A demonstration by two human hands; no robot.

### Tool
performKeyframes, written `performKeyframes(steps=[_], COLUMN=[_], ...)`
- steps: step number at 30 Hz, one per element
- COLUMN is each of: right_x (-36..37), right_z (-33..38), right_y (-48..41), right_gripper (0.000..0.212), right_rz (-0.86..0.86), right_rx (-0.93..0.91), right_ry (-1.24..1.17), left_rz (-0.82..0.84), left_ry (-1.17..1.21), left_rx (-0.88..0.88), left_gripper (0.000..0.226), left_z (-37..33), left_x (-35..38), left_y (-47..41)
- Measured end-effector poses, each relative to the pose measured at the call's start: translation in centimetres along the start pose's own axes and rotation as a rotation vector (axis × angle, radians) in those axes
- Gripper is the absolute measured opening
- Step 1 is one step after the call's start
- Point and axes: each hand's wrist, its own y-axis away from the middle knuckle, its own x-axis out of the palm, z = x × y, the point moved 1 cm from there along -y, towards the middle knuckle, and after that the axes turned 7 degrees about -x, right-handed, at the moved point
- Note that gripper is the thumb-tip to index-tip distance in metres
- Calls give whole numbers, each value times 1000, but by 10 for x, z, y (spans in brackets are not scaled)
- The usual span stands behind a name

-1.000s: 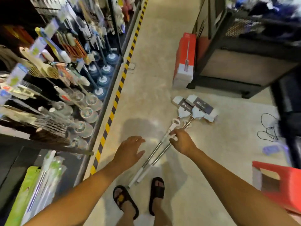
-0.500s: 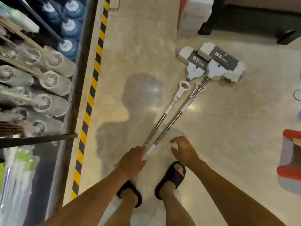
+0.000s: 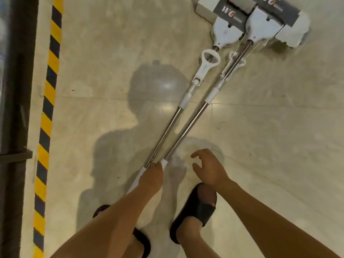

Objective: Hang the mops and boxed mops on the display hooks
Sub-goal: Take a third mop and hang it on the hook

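Two mops lie side by side on the beige floor, steel poles running from my feet up to the top right. The left mop has a white ring lever on its pole; the right mop lies just beside it. Both white heads with dark labelled sleeves sit at the top right. My left hand covers the white handle ends of both poles, fingers curled down around them. My right hand hovers just right of the handles, fingers loosely spread and holding nothing.
A yellow-and-black hazard stripe runs along the floor at the left, beside the dark base of the display shelf. My feet in black sandals stand right under the handles.
The view has tilted further down and closer to the floor. My left hand stays on the handle ends; my right hand has lifted slightly beside them.
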Motion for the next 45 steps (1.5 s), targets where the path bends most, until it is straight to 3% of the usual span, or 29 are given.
performKeyframes(steps=[5, 8, 13, 19, 22, 27, 33, 38, 42, 45], right_x=[0, -1, -5, -43, -83, -182, -305, -406, -507, -583], right_z=[-32, -39, -21, 42, 78, 127, 180, 206, 225, 230], right_y=[-8, -2, 25, 69, 85, 104, 106, 117, 114, 116], right_gripper=[30, 29, 31, 78, 86, 73, 52, 40, 18, 17], right_rz=[-49, -43, 10, -43, -91, -288, -345, -454, -641, -729], right_rx=[51, 63, 66, -130, -226, -266, -308, -310, -206, -145], right_ry=[-19, 2, 45, 218, 278, 328, 384, 186, -167, -169], left_rz=[-79, -39, 51, 209, 231, 180, 204, 91, -65, -99], left_ry=[-55, 26, 122, 285, 350, 513, 715, 991, 829, 694], left_rx=[-49, -42, 49, 157, 213, 197, 202, 159, 190, 224], left_gripper=[49, 33, 31, 28, 31, 33, 31, 35, 27, 22], left_z=[9, 7, 6, -19, -43, -96, -183, -195, -175, -165], left_x=[28, 24, -14, -108, -167, -277, -393, -451, -471, -481], left_y=[-36, -35, 10, 114, 165, 226, 266, 289, 312, 325])
